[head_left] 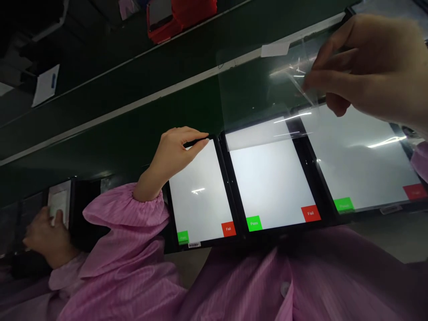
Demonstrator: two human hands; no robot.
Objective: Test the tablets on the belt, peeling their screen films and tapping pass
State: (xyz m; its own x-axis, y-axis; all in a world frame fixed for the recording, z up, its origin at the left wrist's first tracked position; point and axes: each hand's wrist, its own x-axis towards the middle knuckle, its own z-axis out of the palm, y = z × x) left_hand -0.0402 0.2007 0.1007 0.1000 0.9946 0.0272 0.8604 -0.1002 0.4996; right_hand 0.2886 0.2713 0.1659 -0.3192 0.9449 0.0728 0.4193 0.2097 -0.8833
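Three black-framed tablets with white lit screens lie side by side before me. My left hand (pixel 177 149) pinches the top right corner of the left tablet (pixel 202 191), thumb on the screen side. Raised over the right tablet (pixel 364 165), my right hand (pixel 361 67) pinches a clear plastic film (pixel 254 96) between thumb and fingers. The film hangs leftward, and its lower part overlaps the top of the middle tablet (pixel 272 185). A white tab (pixel 275 49) shows by the film's upper edge. Each screen has a green "Pass" box and a red "Fail" box at the bottom.
On the left, a co-worker's hand (pixel 50 236) touches a light-screened device (pixel 60 200). A red bin (pixel 182 18) stands at the back of the green bench (pixel 117 136). A pale strip (pixel 143 100) runs along the bench. A white sheet (pixel 46 85) lies far left.
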